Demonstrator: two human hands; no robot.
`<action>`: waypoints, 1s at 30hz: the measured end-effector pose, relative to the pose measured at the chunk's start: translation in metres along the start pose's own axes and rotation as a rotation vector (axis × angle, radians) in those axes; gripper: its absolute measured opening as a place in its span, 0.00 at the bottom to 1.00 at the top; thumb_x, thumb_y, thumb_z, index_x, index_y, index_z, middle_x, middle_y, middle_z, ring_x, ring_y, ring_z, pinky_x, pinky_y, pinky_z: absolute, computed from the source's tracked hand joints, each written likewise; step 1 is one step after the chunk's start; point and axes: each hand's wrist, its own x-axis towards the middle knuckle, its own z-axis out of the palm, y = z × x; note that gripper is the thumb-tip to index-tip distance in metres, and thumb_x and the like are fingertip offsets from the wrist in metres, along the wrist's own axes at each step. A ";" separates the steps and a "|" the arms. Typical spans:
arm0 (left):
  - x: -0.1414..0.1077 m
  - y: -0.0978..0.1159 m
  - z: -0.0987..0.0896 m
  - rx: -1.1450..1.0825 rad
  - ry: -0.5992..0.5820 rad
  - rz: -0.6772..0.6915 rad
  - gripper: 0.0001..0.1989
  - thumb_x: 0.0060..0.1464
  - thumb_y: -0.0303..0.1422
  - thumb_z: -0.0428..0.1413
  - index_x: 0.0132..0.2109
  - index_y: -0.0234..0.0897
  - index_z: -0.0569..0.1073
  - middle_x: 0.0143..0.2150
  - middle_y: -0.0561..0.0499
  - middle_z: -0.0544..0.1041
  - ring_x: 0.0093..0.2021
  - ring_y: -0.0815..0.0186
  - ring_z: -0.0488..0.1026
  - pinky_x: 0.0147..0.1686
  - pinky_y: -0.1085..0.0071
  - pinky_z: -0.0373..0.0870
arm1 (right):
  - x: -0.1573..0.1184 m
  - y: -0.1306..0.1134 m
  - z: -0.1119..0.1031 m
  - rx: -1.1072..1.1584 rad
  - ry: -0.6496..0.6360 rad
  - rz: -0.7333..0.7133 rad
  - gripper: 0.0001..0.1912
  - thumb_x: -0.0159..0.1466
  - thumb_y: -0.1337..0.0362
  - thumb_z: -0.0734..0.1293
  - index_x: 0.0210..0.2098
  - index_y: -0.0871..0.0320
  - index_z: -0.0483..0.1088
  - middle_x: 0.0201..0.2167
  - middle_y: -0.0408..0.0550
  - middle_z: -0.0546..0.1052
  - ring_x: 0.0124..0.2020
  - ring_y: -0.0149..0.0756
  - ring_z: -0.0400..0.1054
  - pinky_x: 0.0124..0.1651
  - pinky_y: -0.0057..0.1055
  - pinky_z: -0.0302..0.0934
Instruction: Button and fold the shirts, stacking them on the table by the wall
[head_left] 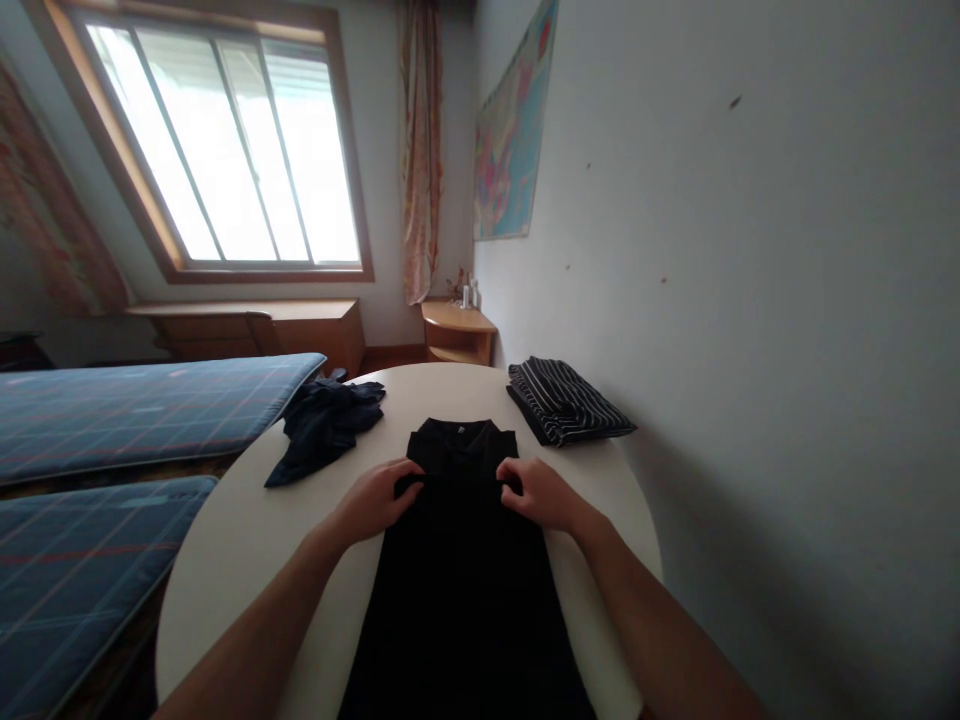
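Observation:
A black collared shirt (459, 580) lies on the round white table (225, 560), its collar at the far end and its body running toward me. My left hand (382, 500) pinches the left side of the cloth just below the collar. On the opposite side, my right hand (544, 492) grips the fabric at about the same height, thumb and fingers closed. Between the hands a fold edge crosses the shirt. The dark cloth hides most detail, and its near end runs out of view at the bottom.
Crumpled dark blue clothing (322, 420) sits at the table's left edge. Folded striped black clothing (566, 400) lies at the right, near the wall (787, 350). Blue plaid mattresses (150, 410) flank the table on the left. A corner shelf (459, 318) stands beyond it.

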 end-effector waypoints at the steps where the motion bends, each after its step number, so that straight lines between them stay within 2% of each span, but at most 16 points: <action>1: 0.003 -0.002 0.002 0.004 0.059 -0.002 0.11 0.62 0.37 0.51 0.46 0.41 0.75 0.43 0.49 0.78 0.43 0.60 0.76 0.46 0.67 0.68 | 0.003 0.002 0.000 -0.010 0.074 -0.005 0.07 0.59 0.67 0.66 0.38 0.56 0.74 0.33 0.44 0.79 0.32 0.34 0.71 0.39 0.29 0.60; 3: 0.010 -0.008 0.007 0.027 0.134 -0.005 0.12 0.64 0.38 0.49 0.47 0.42 0.75 0.44 0.49 0.77 0.45 0.60 0.75 0.47 0.67 0.68 | 0.008 0.007 0.002 -0.030 0.192 -0.025 0.07 0.63 0.66 0.65 0.40 0.56 0.73 0.37 0.47 0.79 0.38 0.37 0.72 0.46 0.32 0.60; 5: 0.015 -0.015 0.014 0.052 0.150 -0.008 0.12 0.64 0.38 0.49 0.47 0.43 0.76 0.44 0.49 0.77 0.46 0.60 0.75 0.48 0.66 0.68 | 0.013 0.013 0.007 -0.057 0.228 -0.038 0.08 0.65 0.66 0.64 0.42 0.56 0.74 0.40 0.48 0.79 0.44 0.39 0.72 0.51 0.35 0.59; 9: 0.018 -0.026 0.027 0.057 0.071 -0.016 0.12 0.63 0.36 0.51 0.48 0.43 0.77 0.47 0.47 0.77 0.48 0.58 0.74 0.51 0.64 0.68 | 0.017 0.024 0.020 -0.104 0.119 -0.020 0.10 0.67 0.65 0.64 0.45 0.56 0.74 0.44 0.49 0.79 0.47 0.41 0.70 0.53 0.38 0.59; 12: 0.017 -0.029 0.029 0.053 0.025 -0.017 0.14 0.61 0.35 0.51 0.50 0.41 0.76 0.48 0.46 0.77 0.51 0.57 0.73 0.54 0.62 0.68 | 0.016 0.028 0.024 -0.102 0.064 0.005 0.12 0.67 0.63 0.64 0.47 0.56 0.75 0.45 0.51 0.79 0.48 0.41 0.70 0.55 0.38 0.59; 20: 0.008 -0.009 0.006 0.162 -0.138 -0.084 0.15 0.55 0.36 0.56 0.49 0.40 0.77 0.47 0.45 0.80 0.49 0.55 0.75 0.51 0.62 0.68 | 0.011 0.021 0.016 -0.036 -0.027 0.011 0.12 0.62 0.62 0.67 0.44 0.56 0.78 0.42 0.51 0.79 0.46 0.41 0.70 0.54 0.36 0.60; 25: -0.004 0.001 -0.008 0.176 -0.212 -0.082 0.13 0.53 0.42 0.57 0.43 0.43 0.79 0.41 0.48 0.82 0.42 0.55 0.77 0.42 0.64 0.69 | 0.002 0.011 0.004 0.084 -0.148 0.014 0.11 0.59 0.62 0.69 0.40 0.55 0.79 0.38 0.47 0.80 0.40 0.38 0.73 0.46 0.31 0.63; 28: -0.007 0.001 -0.008 0.136 -0.236 -0.061 0.09 0.52 0.39 0.57 0.39 0.44 0.79 0.36 0.50 0.81 0.38 0.57 0.77 0.38 0.66 0.68 | -0.003 0.005 -0.001 0.109 -0.179 0.023 0.10 0.57 0.63 0.69 0.38 0.55 0.79 0.34 0.45 0.80 0.36 0.36 0.73 0.41 0.29 0.63; 30: -0.007 0.000 -0.007 0.097 -0.229 -0.057 0.08 0.51 0.36 0.56 0.38 0.44 0.79 0.35 0.51 0.80 0.36 0.59 0.76 0.37 0.67 0.68 | -0.004 0.002 -0.002 0.103 -0.139 0.002 0.08 0.57 0.64 0.69 0.36 0.55 0.79 0.33 0.45 0.80 0.35 0.35 0.73 0.40 0.28 0.63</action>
